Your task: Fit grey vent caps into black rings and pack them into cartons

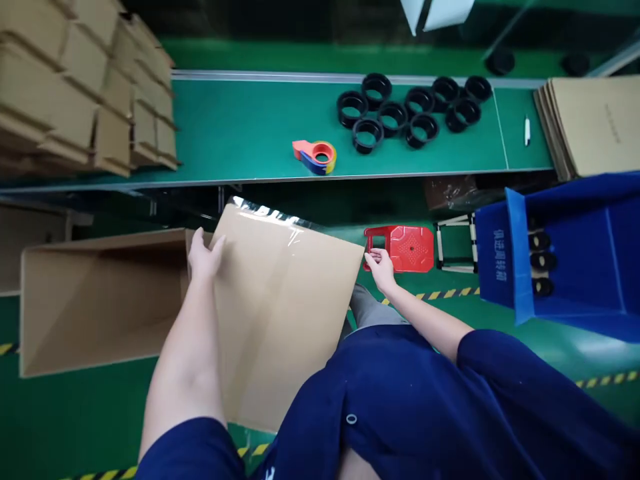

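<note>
Left hand (204, 259) closed over the left edge of the box (285, 293), thumb on its upper face; right hand (383, 270) at the far right corner, fingers slightly bent, and from my remote view I cannot tell whether they grip it or merely lie against it. The box sits before the wearer's body, short of the table (235, 127), at an angle, with clear tape (267, 212) along its far edge. Just left of it I see a carton (100, 307), its opening toward my camera; to the right, a red stool (413, 248) and, farther out, a blue bin (590, 253) containing dark pieces. On the table: a tape dispenser (316, 167), nine black rings (393, 131), a pen (527, 131) and, at the right end, stacked cardboard (600, 127).
</note>
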Action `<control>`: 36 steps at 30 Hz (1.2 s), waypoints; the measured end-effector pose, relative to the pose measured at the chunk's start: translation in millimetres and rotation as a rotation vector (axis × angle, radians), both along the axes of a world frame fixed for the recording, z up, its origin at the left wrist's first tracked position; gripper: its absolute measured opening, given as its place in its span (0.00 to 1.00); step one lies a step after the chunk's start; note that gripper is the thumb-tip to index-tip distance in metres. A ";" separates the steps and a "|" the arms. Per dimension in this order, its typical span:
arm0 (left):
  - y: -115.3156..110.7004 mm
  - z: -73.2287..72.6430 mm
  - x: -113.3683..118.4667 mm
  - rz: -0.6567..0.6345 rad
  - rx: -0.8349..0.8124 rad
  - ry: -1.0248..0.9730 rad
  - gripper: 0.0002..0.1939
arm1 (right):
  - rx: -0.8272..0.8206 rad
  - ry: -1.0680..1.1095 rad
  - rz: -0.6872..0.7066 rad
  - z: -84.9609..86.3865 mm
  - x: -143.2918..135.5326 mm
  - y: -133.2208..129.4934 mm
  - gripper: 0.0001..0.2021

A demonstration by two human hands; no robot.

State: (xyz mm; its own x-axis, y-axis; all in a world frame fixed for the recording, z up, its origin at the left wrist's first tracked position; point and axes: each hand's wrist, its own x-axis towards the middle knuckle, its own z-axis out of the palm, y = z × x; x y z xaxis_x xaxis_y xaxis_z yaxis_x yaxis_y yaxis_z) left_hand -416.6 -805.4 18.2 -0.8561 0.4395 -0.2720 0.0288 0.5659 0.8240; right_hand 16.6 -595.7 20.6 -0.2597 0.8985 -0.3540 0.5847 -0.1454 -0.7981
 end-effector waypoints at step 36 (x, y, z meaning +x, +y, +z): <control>126.9 -26.8 -97.1 -0.268 -0.328 -0.426 0.21 | -0.693 -0.039 0.360 -58.1 -56.4 86.5 0.30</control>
